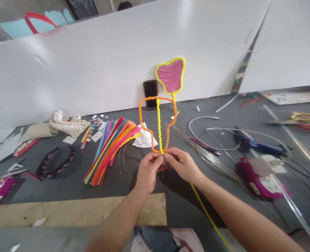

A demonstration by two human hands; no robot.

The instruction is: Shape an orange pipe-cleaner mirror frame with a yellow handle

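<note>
Both hands pinch the bottom of an upright frame of twisted orange pipe cleaner [140, 112], shaped like a wide-topped petal. Up its middle runs a twisted yellow pipe cleaner [159, 122]. My left hand [149, 171] closes thumb and fingers on the lower joint from the left. From the right, my right hand [182, 164] grips the same joint, fingertips almost meeting the left ones. A long yellow strand [206, 211] trails down from beneath the right hand. Behind the frame stands a finished-looking pink petal with yellow edging [170, 77], leaning by the white board.
A pipe cleaner bundle [110, 150] lies left, beside white tissue [144, 138]. Thin metal wires [207, 154], a blue glue gun [262, 145], a purple power strip [262, 178] and scissors [296, 120] are right. A phone [150, 91] leans on the white board [91, 70].
</note>
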